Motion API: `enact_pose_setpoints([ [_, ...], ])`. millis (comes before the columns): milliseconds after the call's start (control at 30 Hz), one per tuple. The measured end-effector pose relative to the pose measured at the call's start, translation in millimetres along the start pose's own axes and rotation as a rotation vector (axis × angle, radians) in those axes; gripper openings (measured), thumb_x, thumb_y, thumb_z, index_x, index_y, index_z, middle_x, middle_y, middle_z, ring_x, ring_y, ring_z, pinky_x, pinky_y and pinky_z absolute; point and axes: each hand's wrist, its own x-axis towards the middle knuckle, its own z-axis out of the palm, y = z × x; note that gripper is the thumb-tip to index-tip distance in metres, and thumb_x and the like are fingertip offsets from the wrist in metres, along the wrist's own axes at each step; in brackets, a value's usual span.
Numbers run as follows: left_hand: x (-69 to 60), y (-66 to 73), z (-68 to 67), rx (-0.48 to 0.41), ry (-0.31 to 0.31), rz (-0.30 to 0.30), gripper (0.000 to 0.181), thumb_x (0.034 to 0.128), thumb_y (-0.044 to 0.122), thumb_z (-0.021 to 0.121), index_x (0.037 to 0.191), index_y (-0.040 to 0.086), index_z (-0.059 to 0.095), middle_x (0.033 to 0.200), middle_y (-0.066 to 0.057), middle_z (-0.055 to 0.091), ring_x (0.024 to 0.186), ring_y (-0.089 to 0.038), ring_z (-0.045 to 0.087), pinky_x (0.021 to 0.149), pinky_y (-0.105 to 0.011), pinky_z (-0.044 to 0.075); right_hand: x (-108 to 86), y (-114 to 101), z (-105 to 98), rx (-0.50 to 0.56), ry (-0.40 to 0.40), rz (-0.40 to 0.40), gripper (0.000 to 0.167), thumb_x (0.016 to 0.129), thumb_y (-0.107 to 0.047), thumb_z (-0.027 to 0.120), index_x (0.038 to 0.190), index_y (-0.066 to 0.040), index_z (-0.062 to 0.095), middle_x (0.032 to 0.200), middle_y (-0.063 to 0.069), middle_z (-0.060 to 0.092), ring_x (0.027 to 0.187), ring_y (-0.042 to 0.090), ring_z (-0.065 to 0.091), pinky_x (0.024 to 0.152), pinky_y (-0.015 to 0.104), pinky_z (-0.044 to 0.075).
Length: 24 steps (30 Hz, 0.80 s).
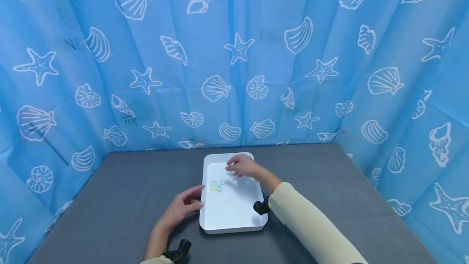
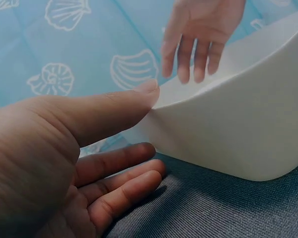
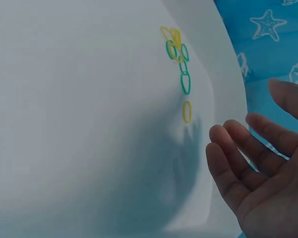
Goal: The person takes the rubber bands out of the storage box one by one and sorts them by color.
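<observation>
A white rectangular tray (image 1: 234,211) lies on the grey table. Several small thin rings (image 3: 176,49), yellow and green, are in it toward its left side, some overlapping, one yellow ring (image 3: 184,112) a little apart. My left hand (image 1: 177,209) is at the tray's left wall; in the left wrist view its thumb (image 2: 119,111) touches the rim, while the other fingers lie loosely bent below. Over the tray's far part hovers my right hand (image 1: 243,165), fingers spread and relaxed. Nothing shows in its grasp in the right wrist view.
Grey cloth (image 1: 139,182) covers the table around the tray. A blue curtain (image 1: 234,72) with white shells and starfish hangs behind the table and along its sides. Each wrist wears a black camera mount, such as the right wrist mount (image 1: 261,207).
</observation>
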Motion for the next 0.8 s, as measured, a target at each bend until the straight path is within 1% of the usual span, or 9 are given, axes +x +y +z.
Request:
enact_pose_setpoints([
  [67, -2.2, 1.1, -1.1, -0.006, 0.006, 0.002, 0.059, 0.0897, 0.021, 0.072, 0.143, 0.009, 0.049, 0.131, -0.019, 0.055, 0.097, -0.024, 0.06, 0.085, -0.041, 0.049, 4.8, 0, 7, -0.043, -0.022, -0.012, 0.035, 0.094, -0.022, 0.066, 0.122, -0.002, 0.063, 0.102, 0.006, 0.064, 0.09, 0.028, 0.064, 0.08, 0.039, 0.051],
  [167, -3.6, 1.6, -1.9, -0.014, 0.014, 0.012, 0.062, 0.0887, 0.019, 0.073, 0.144, 0.008, 0.046, 0.13, -0.019, 0.055, 0.095, -0.024, 0.06, 0.082, -0.039, 0.05, 11.3, 2, 15, -0.112, -0.026, -0.029, 0.036, 0.093, -0.023, 0.067, 0.122, -0.003, 0.064, 0.101, 0.005, 0.064, 0.086, 0.024, 0.063, 0.077, 0.036, 0.051],
  [300, -2.2, 0.5, -2.2, -0.017, 0.026, 0.013, 0.065, 0.0871, 0.019, 0.075, 0.145, 0.01, 0.046, 0.13, -0.018, 0.056, 0.094, -0.024, 0.061, 0.082, -0.039, 0.05, 18.1, 7, 21, -0.201, 0.014, -0.051, 0.033, 0.091, -0.024, 0.068, 0.118, -0.006, 0.066, 0.103, 0.005, 0.065, 0.088, 0.019, 0.06, 0.078, 0.035, 0.049],
  [400, -1.0, -1.2, -2.0, -0.018, 0.029, 0.011, 0.065, 0.0864, 0.019, 0.075, 0.144, 0.012, 0.047, 0.13, -0.018, 0.056, 0.094, -0.024, 0.061, 0.082, -0.038, 0.05, 22.1, 13, 24, -0.238, 0.047, -0.061, 0.029, 0.09, -0.021, 0.07, 0.115, -0.006, 0.067, 0.103, 0.005, 0.065, 0.089, 0.018, 0.058, 0.079, 0.036, 0.048],
  [467, -0.1, -2.4, -1.5, -0.023, 0.021, 0.018, 0.066, 0.0863, 0.018, 0.075, 0.145, 0.011, 0.046, 0.13, -0.019, 0.055, 0.095, -0.025, 0.061, 0.082, -0.037, 0.05, 24.1, 18, 26, -0.242, 0.068, -0.048, 0.024, 0.089, -0.017, 0.071, 0.111, -0.007, 0.069, 0.099, 0.004, 0.064, 0.086, 0.018, 0.056, 0.077, 0.034, 0.048],
  [533, 0.6, -3.4, -0.8, -0.025, 0.014, 0.024, 0.066, 0.086, 0.017, 0.075, 0.145, 0.01, 0.045, 0.131, -0.019, 0.055, 0.095, -0.025, 0.061, 0.081, -0.037, 0.05, 25.4, 22, 27, -0.22, 0.084, -0.026, 0.019, 0.088, -0.014, 0.072, 0.105, -0.007, 0.07, 0.092, 0.003, 0.063, 0.081, 0.017, 0.055, 0.073, 0.031, 0.047],
  [667, 0.7, -4.0, 0.2, -0.028, 0.009, 0.025, 0.067, 0.086, 0.017, 0.075, 0.145, 0.01, 0.045, 0.131, -0.019, 0.055, 0.095, -0.025, 0.06, 0.081, -0.036, 0.049, 26.8, 28, 29, -0.19, 0.09, -0.004, 0.006, 0.087, -0.011, 0.073, 0.092, -0.008, 0.071, 0.081, 0.0, 0.061, 0.074, 0.015, 0.053, 0.067, 0.027, 0.044],
  [800, -0.5, -2.6, -0.8, -0.036, 0.006, 0.025, 0.065, 0.0869, 0.016, 0.074, 0.145, 0.01, 0.045, 0.132, -0.02, 0.055, 0.095, -0.025, 0.06, 0.082, -0.036, 0.049, 26.7, 27, 30, -0.208, 0.09, -0.004, 0.005, 0.086, -0.01, 0.074, 0.084, -0.009, 0.07, 0.078, 0.0, 0.061, 0.073, 0.015, 0.053, 0.068, 0.028, 0.044],
])
